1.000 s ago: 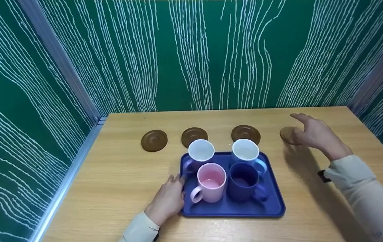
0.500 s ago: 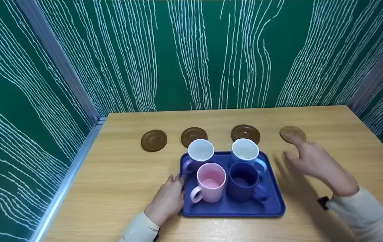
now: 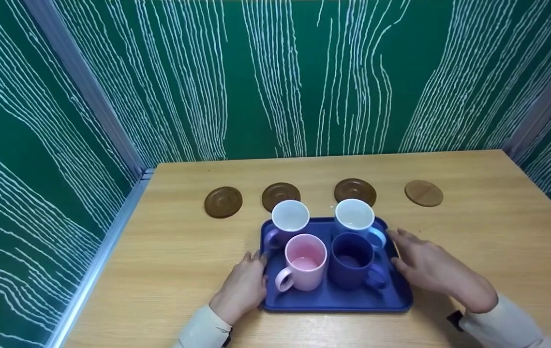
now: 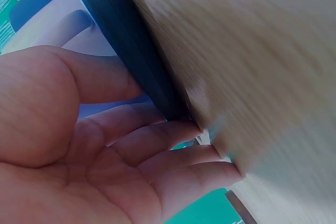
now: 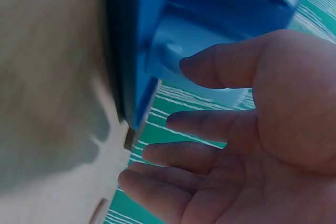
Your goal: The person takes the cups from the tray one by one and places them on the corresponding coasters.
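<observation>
A blue tray [image 3: 323, 302] on the wooden table bears a pink mug [image 3: 304, 263], a dark blue mug [image 3: 350, 268], a purple mug [image 3: 282, 237] and a light blue mug [image 3: 354, 222]. My left hand [image 3: 240, 290] grips the tray's left rim; in the left wrist view its thumb [image 4: 105, 77] lies over the rim, while the other fingertips are low at the edge and tabletop. On the opposite side, my right hand [image 3: 432, 268] is beside the right rim, fingers spread and extended. The right wrist view shows nothing between its thumb and fingers.
Behind the tray lies a row of round coasters: three dark brown, at left [image 3: 223, 202], centre-left [image 3: 280, 195] and centre-right [image 3: 355, 191], plus a lighter wooden coaster [image 3: 424, 193] at right. Green white-lined panels [image 3: 304, 77] border the table's [image 3: 159, 251] back and sides.
My right hand has left the lighter wooden coaster and come down and toward me to the tray's right edge. My left hand, the tray and the mugs stay put.
</observation>
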Demonstrator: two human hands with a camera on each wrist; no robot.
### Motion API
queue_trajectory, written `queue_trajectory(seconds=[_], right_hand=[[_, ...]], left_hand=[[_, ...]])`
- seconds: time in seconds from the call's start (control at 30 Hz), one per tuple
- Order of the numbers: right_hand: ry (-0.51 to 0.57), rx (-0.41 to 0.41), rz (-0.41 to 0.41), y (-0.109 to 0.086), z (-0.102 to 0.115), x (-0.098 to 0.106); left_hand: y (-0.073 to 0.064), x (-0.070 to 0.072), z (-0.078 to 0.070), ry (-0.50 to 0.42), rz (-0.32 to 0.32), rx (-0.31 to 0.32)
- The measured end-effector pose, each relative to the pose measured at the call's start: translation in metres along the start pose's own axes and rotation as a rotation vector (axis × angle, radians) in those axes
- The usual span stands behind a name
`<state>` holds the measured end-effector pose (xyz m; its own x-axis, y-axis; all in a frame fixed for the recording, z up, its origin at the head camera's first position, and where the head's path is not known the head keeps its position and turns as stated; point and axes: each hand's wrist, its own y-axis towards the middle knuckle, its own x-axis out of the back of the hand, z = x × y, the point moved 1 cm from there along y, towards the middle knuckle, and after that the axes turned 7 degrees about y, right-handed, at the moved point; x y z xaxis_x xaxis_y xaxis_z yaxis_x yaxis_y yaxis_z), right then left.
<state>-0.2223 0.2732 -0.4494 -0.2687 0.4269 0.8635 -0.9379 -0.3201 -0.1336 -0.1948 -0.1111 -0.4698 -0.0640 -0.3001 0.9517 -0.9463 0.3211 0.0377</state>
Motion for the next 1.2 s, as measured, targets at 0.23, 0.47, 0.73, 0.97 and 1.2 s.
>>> queue_trajectory(seconds=[0.23,0.47,0.73,0.97,1.2], right_hand=[[-0.013,0.05,0.012,-0.002,-0.001,-0.014],[-0.022,0.094,-0.012,-0.006,-0.003,-0.025],[-0.055,0.097,-0.03,-0.006,-0.003,-0.026],[-0.052,0.097,-0.004,-0.007,-0.004,-0.024],[-0.069,0.079,0.011,-0.006,-0.005,-0.023]], left_hand=[[0.0,-0.002,0.0,-0.01,-0.01,0.003],[0.0,-0.002,0.0,0.012,-0.01,-0.007],[0.0,-0.004,0.0,0.003,-0.02,-0.013],[0.0,-0.004,0.001,-0.004,-0.007,-0.003],[0.0,-0.004,0.001,0.0,-0.008,0.001]])
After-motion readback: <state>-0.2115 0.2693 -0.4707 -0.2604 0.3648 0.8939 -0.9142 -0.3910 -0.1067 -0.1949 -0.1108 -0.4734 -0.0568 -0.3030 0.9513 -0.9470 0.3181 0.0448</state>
